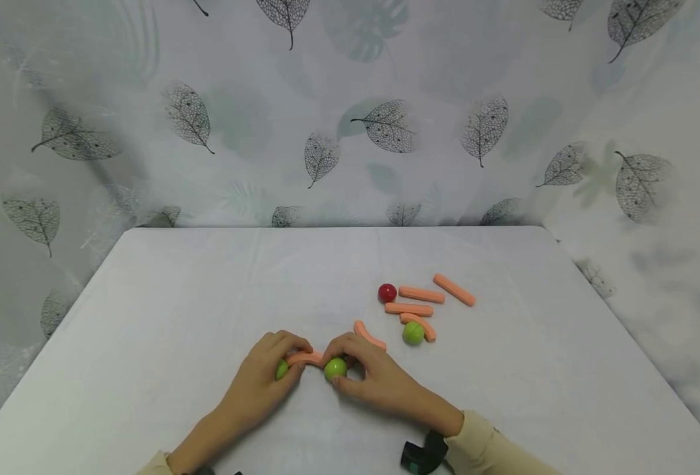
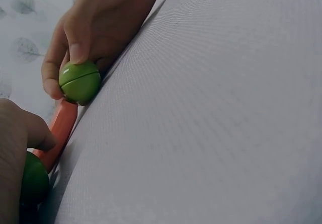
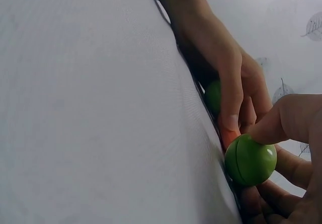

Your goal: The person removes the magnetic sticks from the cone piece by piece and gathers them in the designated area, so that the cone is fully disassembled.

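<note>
Near the table's front middle, my left hand [image 1: 266, 376] pinches a curved orange sausage-shaped stick [image 1: 307, 358] between thumb and fingers. A green ball [image 1: 281, 369] sits at the stick's left end, partly covered by that hand. Against the stick's right end is another green ball [image 1: 335, 369], scored with a groove in the left wrist view. My right hand [image 1: 379, 376] holds this ball between thumb and fingers. In the right wrist view, the grooved ball [image 3: 250, 160] hides part of the orange stick [image 3: 229, 136]. A second curved orange stick [image 1: 370, 335] lies just beyond the right hand.
Farther right on the white table [image 1: 540, 369] lie a red ball [image 1: 387, 293], a third green ball [image 1: 413, 333] and several orange sticks [image 1: 422, 295]. A black device [image 1: 423, 454] is by the right sleeve. Leaf-patterned cloth [image 1: 326, 79] hangs behind the table.
</note>
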Action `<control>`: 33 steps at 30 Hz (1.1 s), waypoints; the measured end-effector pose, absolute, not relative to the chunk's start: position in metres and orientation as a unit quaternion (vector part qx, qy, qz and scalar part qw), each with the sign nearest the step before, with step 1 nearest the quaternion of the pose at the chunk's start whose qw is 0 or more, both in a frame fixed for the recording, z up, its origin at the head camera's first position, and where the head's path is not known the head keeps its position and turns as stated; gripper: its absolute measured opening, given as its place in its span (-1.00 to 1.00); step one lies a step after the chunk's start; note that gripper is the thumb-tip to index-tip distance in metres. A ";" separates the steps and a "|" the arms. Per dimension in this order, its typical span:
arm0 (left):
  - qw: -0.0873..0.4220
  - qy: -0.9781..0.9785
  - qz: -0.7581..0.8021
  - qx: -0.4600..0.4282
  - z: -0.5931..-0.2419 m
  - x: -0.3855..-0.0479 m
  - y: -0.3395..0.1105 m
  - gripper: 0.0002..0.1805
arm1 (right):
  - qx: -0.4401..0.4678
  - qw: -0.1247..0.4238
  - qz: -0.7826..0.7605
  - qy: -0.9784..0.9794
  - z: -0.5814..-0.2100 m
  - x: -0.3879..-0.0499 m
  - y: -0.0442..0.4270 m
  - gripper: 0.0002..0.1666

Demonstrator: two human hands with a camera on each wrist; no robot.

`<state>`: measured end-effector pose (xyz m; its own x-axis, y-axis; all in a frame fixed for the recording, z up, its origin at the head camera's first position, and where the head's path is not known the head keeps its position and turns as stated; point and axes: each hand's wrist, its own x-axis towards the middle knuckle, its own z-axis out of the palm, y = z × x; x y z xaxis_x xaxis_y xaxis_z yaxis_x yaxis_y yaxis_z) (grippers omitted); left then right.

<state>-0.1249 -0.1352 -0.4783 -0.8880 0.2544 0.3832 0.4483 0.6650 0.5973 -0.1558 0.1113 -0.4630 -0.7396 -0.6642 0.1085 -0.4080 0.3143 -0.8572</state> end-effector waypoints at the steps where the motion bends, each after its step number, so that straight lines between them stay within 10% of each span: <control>1: 0.136 -0.902 -0.361 -0.195 -0.478 -0.125 -0.135 -0.74 | -0.334 0.135 -0.482 0.799 -0.463 -0.156 0.111 -0.64; 33: 0.153 -0.895 -0.364 -0.208 -0.479 -0.124 -0.134 -0.65 | -0.310 0.080 -0.489 0.811 -0.408 -0.189 0.157 -0.65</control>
